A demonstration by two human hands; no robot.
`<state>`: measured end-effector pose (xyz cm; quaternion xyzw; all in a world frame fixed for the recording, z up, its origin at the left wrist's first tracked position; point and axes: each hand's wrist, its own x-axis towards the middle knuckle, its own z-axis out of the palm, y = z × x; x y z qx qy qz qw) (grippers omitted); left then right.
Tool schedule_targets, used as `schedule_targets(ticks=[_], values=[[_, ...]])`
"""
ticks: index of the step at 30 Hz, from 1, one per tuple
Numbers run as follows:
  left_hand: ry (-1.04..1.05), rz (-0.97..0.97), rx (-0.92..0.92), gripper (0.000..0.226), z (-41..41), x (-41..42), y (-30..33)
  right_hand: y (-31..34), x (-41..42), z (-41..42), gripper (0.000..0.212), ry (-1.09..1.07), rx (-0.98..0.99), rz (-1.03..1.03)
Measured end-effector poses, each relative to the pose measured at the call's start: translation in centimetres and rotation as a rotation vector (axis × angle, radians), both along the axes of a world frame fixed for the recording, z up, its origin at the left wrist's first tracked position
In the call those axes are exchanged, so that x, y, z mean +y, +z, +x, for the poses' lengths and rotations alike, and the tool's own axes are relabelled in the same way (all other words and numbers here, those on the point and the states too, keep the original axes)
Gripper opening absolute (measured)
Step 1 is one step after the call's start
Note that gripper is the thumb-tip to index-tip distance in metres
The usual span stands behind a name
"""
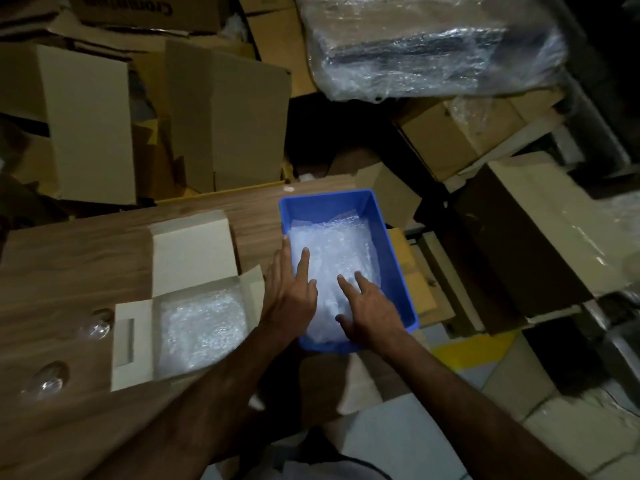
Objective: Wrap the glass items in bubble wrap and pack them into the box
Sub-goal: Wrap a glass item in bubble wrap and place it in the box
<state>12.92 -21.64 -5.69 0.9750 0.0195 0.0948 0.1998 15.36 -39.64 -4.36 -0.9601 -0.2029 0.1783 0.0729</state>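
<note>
A blue plastic bin [388, 233] sits at the right end of the wooden table and holds a pile of bubble wrap [332, 247]. My left hand [291, 289] reaches over the bin's near left corner, fingers straight and touching the wrap. My right hand [369, 308] lies on the wrap at the bin's near end with spread fingers. Left of the bin stands an open white cardboard box [135, 337] with bubble wrap [201, 323] lying inside it. Two clear glass items [98, 322] [48, 379] rest on the table beside the box's left flap.
The wooden table [69, 251] has bare surface at the left. Behind it stand piles of brown cardboard boxes [221, 116]. A large plastic-wrapped bundle [426, 43] lies at the upper right. More cartons [519, 237] crowd the floor at the right.
</note>
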Motion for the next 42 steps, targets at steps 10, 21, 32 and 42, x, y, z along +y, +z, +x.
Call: schedule_targets(ticks=[10,21,32,42], values=[[0.004,0.023,0.144,0.079,0.7,-0.2,-2.3,-2.8,0.4,4.4,0.049,0.253,0.042,-0.166],[0.043,-0.025,0.175,0.081,0.6,-0.7,-1.7,-2.2,-0.3,4.3,0.025,0.244,-0.195,-0.038],[0.024,-0.068,0.245,0.084,0.4,-0.6,-0.6,-2.0,-1.6,3.9,0.022,0.172,-0.409,0.269],[-0.138,-0.155,0.223,0.09,-1.8,1.4,1.5,0.2,-3.0,2.4,0.022,0.106,-0.527,0.494]])
